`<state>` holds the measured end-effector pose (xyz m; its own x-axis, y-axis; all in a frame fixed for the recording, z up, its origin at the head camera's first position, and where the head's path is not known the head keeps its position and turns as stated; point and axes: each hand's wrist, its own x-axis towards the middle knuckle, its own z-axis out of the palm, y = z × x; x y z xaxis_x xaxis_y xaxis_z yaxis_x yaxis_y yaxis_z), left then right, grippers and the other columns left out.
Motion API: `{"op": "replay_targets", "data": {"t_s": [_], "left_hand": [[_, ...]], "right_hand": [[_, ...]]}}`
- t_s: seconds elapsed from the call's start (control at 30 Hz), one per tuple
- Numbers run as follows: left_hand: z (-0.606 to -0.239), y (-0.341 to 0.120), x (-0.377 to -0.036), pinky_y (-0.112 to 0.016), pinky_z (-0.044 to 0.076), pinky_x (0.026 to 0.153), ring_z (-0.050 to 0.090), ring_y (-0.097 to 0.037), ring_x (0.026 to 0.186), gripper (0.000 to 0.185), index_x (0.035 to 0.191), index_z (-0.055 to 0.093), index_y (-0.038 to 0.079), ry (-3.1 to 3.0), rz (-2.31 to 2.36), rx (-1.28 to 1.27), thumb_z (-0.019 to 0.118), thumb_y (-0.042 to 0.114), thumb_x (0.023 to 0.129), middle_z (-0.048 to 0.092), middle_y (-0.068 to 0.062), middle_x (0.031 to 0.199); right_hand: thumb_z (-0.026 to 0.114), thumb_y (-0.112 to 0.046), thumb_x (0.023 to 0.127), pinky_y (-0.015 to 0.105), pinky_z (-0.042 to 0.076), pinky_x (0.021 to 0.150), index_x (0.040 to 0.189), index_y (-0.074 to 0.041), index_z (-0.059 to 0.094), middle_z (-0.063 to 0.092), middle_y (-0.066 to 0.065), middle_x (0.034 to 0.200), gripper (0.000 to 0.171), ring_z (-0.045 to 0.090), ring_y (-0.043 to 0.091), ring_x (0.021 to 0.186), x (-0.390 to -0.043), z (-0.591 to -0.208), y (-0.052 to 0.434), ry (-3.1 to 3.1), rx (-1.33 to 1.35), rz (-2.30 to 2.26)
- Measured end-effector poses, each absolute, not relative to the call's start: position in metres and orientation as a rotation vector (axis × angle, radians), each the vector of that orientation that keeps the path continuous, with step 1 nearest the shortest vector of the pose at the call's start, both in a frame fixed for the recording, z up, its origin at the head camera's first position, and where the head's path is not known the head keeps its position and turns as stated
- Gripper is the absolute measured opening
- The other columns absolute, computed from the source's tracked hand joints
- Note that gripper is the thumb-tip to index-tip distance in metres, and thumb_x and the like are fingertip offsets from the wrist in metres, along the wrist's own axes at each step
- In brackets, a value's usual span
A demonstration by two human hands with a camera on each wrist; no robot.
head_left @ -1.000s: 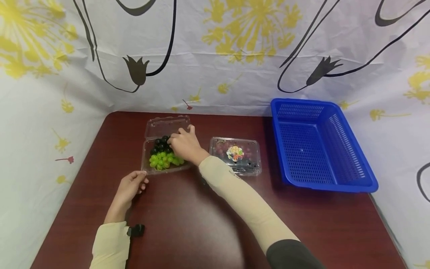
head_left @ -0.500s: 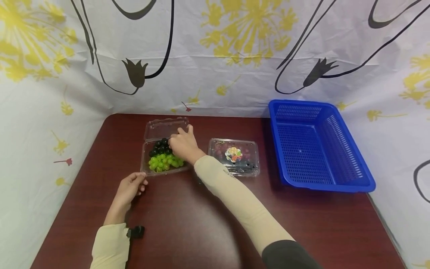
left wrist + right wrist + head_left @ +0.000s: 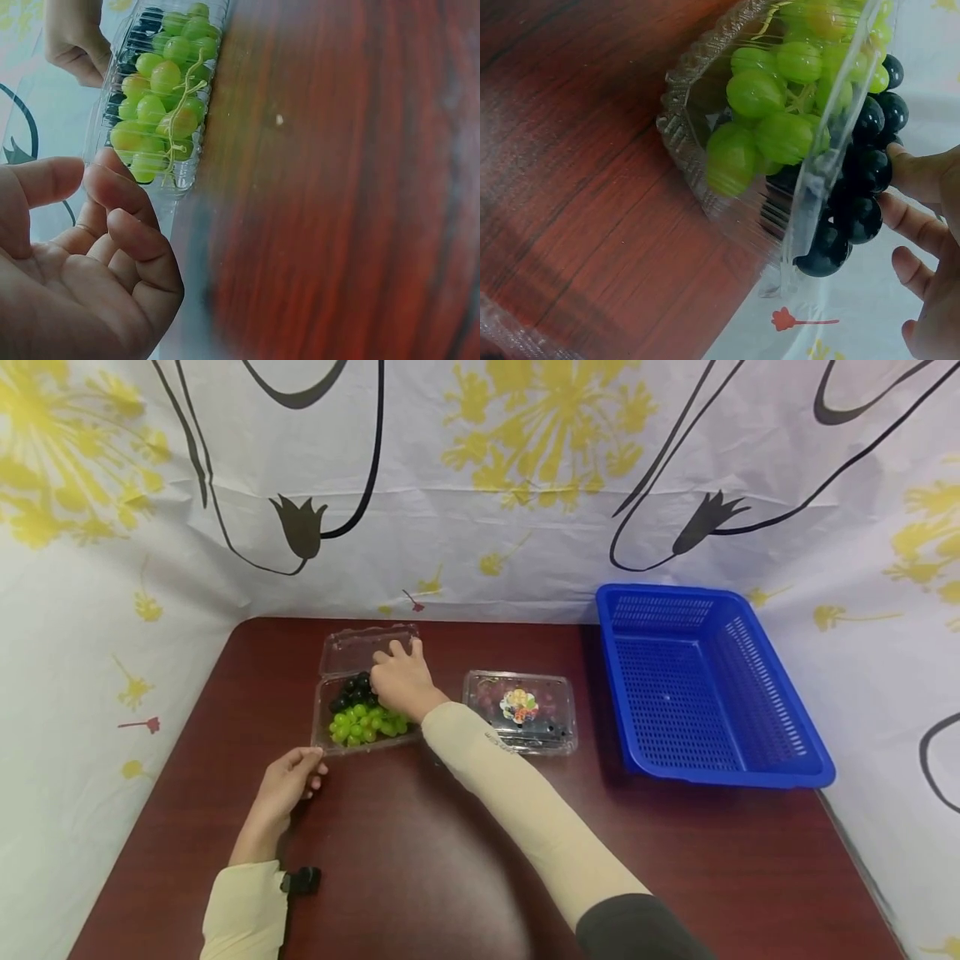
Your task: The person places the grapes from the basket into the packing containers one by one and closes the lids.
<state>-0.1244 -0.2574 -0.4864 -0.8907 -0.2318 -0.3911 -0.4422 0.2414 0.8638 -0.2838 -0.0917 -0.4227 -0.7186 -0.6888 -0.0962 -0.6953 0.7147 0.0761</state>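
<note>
While lying open near the table's (image 3: 450,877) far left edge, clear clamshell box (image 3: 324,737) running its long axis left to right, lid (image 3: 360,647) folded back toward the curtain. Right hand (image 3: 401,681) resting on the black grapes (image 3: 356,687), grip unclear. Left hand (image 3: 288,781) hovering loosely curled, holding nothing, beside the green grapes (image 3: 363,724).
</note>
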Motion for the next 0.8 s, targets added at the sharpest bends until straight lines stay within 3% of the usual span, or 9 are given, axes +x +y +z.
{"op": "replay_targets", "data": {"t_s": [0.5,0.8], "left_hand": [[-0.4859,-0.2594,-0.1258,-0.025,0.044,0.065,0.051,-0.007,0.068,0.044,0.12,0.052,-0.001,2.338,1.697,-0.624,0.043,0.039,0.103,0.057,0.009,0.081],[-0.4841,-0.2583,-0.126,-0.025,0.044,0.065,0.051,-0.006,0.067,0.044,0.12,0.052,-0.002,2.341,1.689,-0.634,0.043,0.037,0.103,0.058,0.009,0.08]], "right_hand": [[0.057,-0.033,0.097,0.051,0.02,0.101,0.083,-0.031,0.069,0.053,-0.009,0.122,0.019,0.036,0.02,0.11,-0.282,-0.419,-0.0914,2.829,-1.084,0.028],[0.055,-0.031,0.099,0.043,0.018,0.087,0.113,-0.031,0.07,0.059,-0.01,0.111,0.021,0.039,0.016,0.094,-0.282,-0.4211,-0.0845,2.819,-1.023,-0.302]]}}
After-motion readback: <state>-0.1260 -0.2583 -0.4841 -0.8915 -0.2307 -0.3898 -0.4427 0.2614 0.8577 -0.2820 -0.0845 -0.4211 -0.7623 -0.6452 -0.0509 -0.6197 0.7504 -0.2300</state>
